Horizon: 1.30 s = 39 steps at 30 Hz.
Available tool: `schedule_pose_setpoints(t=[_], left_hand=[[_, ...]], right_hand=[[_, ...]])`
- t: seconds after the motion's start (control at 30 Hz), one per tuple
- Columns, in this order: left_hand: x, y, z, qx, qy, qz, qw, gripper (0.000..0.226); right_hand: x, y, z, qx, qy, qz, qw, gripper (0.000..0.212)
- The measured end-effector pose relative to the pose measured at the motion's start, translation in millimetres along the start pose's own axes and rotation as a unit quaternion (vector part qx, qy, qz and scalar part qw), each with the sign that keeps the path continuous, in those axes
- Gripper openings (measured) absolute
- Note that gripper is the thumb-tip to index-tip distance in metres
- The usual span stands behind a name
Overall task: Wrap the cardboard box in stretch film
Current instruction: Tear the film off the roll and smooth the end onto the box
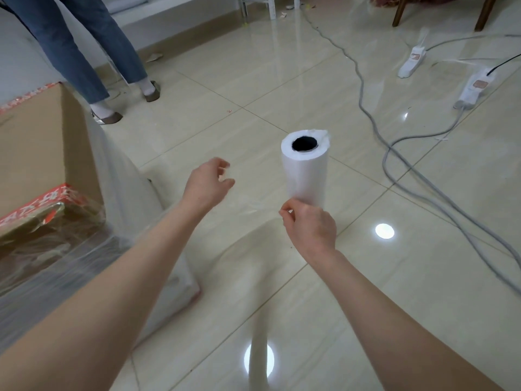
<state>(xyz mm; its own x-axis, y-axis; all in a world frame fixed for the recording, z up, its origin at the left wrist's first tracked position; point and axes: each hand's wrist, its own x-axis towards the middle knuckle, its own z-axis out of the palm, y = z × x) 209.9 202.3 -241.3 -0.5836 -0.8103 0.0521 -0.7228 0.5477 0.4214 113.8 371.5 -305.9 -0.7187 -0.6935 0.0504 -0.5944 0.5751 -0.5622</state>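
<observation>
A white roll of stretch film [305, 167] stands upright on the tiled floor, its dark core facing up. My right hand [310, 227] is at the roll's base, thumb and forefinger pinching the loose film edge. My left hand [207, 187] hovers left of the roll with fingers loosely curled, holding nothing I can make out. A faint clear sheet of film lies between the two hands. The cardboard box [36, 153] with red printed tape sits at the left, its near side and corner covered in cloudy film [132, 198].
A person in jeans and flat shoes [110, 117] stands just behind the box. Grey cables [400, 153] and two white power strips [473, 90] lie on the floor to the right. Chair legs [399, 11] stand at the back.
</observation>
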Motion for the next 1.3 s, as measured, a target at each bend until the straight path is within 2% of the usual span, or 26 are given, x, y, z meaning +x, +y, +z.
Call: schedule_pose_setpoints(t=[0.07,0.13,0.2,0.23,0.27,0.33,0.4,0.43,0.53,0.63,0.7,0.77,0.83,0.87,0.93,0.97,1.03,1.17,1.23,1.3], left_hand=[[-5,10,-8,0.06,0.111,0.134,0.983,0.04],[-16,31,-15,0.088,0.2,0.282,0.934,0.036],[-28,49,-13,0.112,0.209,0.389,0.89,0.026],[-37,55,-8,0.121,0.187,0.419,0.88,0.026],[-46,60,-1,0.127,0.146,0.422,0.885,0.03],[-58,61,14,0.156,0.02,0.34,0.927,0.036],[-58,56,30,0.227,-0.107,0.228,0.941,0.049],[-57,55,36,0.222,-0.136,0.202,0.944,0.059],[-55,54,46,0.126,-0.137,0.159,0.97,0.062],[-57,50,56,0.11,-0.139,0.128,0.976,0.04],[-59,50,56,0.117,-0.123,0.134,0.976,0.026],[-57,49,57,0.109,-0.103,0.126,0.981,0.021],[-55,47,58,0.107,-0.094,0.109,0.984,0.022],[-53,46,58,0.111,-0.099,0.106,0.983,0.022],[-51,46,60,0.122,-0.121,0.108,0.979,0.022],[-51,45,61,0.125,-0.126,0.109,0.978,0.025],[-49,45,63,0.122,-0.126,0.106,0.979,0.033],[-47,46,73,0.077,-0.156,0.076,0.982,0.042],[-46,48,75,0.063,-0.161,0.076,0.982,0.031],[-44,48,75,0.059,-0.151,0.079,0.984,0.024]], right_hand=[[-2,0,-2,0.016,-0.001,0.004,1.0,0.021],[-4,0,-2,0.022,0.007,0.003,1.0,0.021],[-4,1,-3,0.021,0.013,0.004,1.0,0.02],[-5,1,-4,0.022,0.015,0.005,1.0,0.02],[-7,1,-6,0.022,0.017,0.007,1.0,0.02],[-9,-2,-8,0.029,0.02,0.017,0.999,0.021],[-10,-5,-8,0.039,0.022,0.029,0.999,0.023],[-10,-6,-8,0.038,0.023,0.032,0.998,0.023],[-15,-3,-7,0.054,0.036,0.04,0.997,0.019],[-20,4,-3,0.093,0.043,0.038,0.994,0.016],[-24,8,3,0.167,0.054,0.045,0.983,0.015],[-27,10,8,0.307,0.092,0.123,0.939,0.016],[-28,14,12,0.454,0.118,0.249,0.847,0.022],[-27,18,15,0.509,0.107,0.302,0.799,0.029],[-21,25,23,0.561,0.038,0.356,0.746,0.049],[-17,26,26,0.576,0.003,0.361,0.734,0.056],[-9,25,29,0.606,-0.042,0.364,0.706,0.058],[2,24,33,0.663,-0.045,0.383,0.641,0.055],[5,25,38,0.671,-0.033,0.387,0.632,0.052],[6,27,42,0.658,-0.022,0.391,0.643,0.05]])
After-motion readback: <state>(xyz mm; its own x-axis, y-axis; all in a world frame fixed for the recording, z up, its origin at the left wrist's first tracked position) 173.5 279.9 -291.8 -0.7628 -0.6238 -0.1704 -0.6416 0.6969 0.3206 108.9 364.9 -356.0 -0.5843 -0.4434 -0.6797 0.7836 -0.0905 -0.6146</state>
